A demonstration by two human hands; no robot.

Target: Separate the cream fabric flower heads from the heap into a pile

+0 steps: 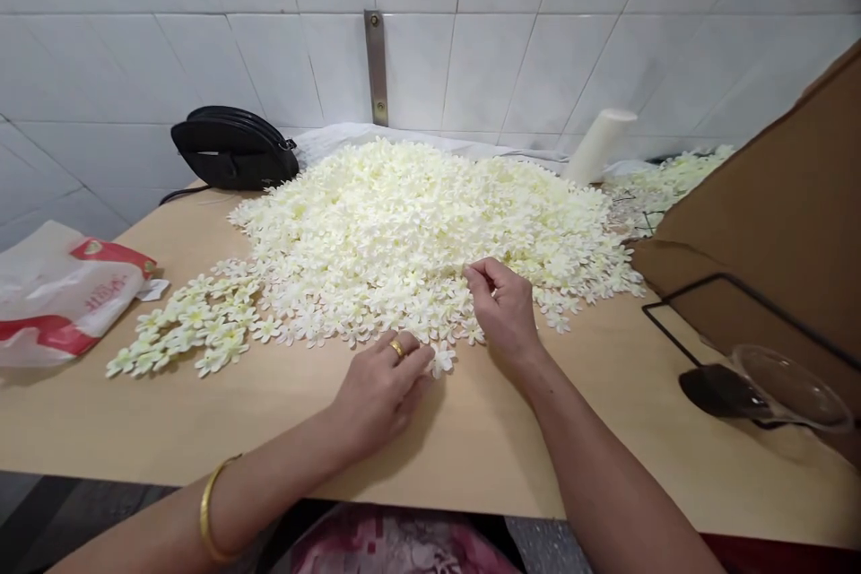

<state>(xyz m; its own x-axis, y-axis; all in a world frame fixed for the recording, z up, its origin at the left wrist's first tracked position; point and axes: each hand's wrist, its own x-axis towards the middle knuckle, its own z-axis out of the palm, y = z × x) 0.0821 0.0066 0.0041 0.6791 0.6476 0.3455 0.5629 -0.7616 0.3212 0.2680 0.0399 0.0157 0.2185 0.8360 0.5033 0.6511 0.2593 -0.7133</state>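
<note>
Patterned pink garment (pixel 404 547), below the desk's near edge. Desk (pixel 168 430), wood-toned. Heap of white flowers (pixel 417 224), spread toward the desk's far edge. Right hand (pixel 504 305), at the heap's near side: thumb and forefinger tips together; anything pinched too small to tell. Left hand (pixel 383 390), ringed, closer to the near edge: fingers bent, bunched; whether clamped on a petal, cannot tell. Single white flower (pixel 444 363), at the heap's near margin: immediately right of the left fingertips, the nearer hand; nearward of the right fingertips; petals radiating, no long axis.
</note>
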